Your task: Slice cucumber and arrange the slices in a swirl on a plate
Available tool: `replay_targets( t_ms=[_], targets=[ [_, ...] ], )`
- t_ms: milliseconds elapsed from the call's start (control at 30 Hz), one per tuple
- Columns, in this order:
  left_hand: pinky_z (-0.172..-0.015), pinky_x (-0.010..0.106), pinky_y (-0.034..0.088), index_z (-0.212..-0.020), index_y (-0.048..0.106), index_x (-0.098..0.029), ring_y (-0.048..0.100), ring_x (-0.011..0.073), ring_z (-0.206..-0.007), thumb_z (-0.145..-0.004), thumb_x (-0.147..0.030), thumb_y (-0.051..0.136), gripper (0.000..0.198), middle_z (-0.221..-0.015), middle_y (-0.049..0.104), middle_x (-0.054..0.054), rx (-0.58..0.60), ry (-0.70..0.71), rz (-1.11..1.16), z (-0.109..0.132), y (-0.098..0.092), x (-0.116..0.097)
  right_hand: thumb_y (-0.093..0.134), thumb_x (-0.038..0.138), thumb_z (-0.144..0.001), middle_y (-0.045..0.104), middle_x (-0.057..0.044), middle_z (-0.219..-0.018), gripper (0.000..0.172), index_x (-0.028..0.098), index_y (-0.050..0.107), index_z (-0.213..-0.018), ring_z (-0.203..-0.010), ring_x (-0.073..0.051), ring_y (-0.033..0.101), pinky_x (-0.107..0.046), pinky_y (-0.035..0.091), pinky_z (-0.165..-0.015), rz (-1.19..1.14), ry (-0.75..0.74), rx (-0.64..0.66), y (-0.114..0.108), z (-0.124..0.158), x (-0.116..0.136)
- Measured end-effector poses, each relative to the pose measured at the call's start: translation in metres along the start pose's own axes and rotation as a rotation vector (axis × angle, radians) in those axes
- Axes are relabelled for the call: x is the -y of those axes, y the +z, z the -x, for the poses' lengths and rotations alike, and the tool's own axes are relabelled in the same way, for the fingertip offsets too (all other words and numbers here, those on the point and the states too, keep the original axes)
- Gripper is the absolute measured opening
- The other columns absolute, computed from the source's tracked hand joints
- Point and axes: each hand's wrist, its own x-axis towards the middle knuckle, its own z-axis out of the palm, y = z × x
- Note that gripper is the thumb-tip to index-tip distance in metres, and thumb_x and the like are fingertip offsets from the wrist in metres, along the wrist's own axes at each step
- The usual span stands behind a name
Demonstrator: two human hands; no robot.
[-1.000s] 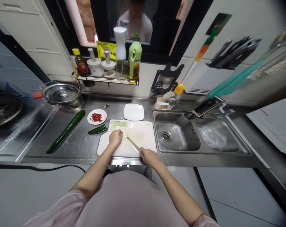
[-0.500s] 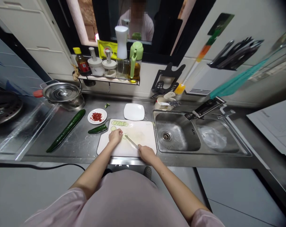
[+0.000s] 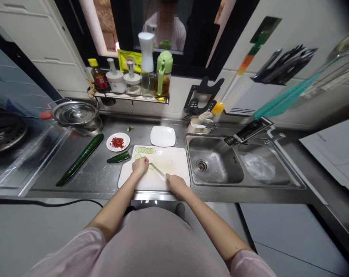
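Note:
A white cutting board (image 3: pixel 174 165) lies on the steel counter left of the sink. My left hand (image 3: pixel 140 166) rests curled on the board, fingers pressed down over a piece of cucumber that it mostly hides. My right hand (image 3: pixel 176 184) grips the handle of a knife (image 3: pixel 157 171), whose blade points up-left and meets a cucumber slice (image 3: pixel 151 166) beside my left fingers. A row of several cucumber slices (image 3: pixel 145 150) lies along the board's far edge. A cut cucumber half (image 3: pixel 118 157) lies just left of the board.
A whole cucumber (image 3: pixel 80 159) lies on the counter at left, near a lidded steel pot (image 3: pixel 75 115). A small plate of red chilli (image 3: pixel 118 142) and a bare white plate (image 3: pixel 162 136) sit behind the board. The sink (image 3: pixel 217 165) is at right. Bottles stand on a shelf (image 3: pixel 132 98).
My right hand and the knife have moved left and slightly forward, so the blade sits closer to my left fingers. My left hand has stayed in place.

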Motion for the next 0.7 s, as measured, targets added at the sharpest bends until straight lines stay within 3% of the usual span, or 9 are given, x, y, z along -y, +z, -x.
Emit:
replay_targets(
  t_ms=[700],
  targets=[
    [-0.084,0.03,0.041,-0.096,0.065,-0.026,0.06,0.021,-0.101,-0.079,-0.03,0.059,0.018,-0.101,0.069,0.003,-0.016,0.018,0.018,0.0082,-0.0001,-0.003,0.037,0.023,-0.093,0.067,-0.016,-0.107,0.032,0.017,0.053,-0.119,-0.098,-0.025,0.064,-0.031,0.043,-0.074,-0.006,0.017,0.038,-0.0005,0.0023,-0.0067]
  ],
)
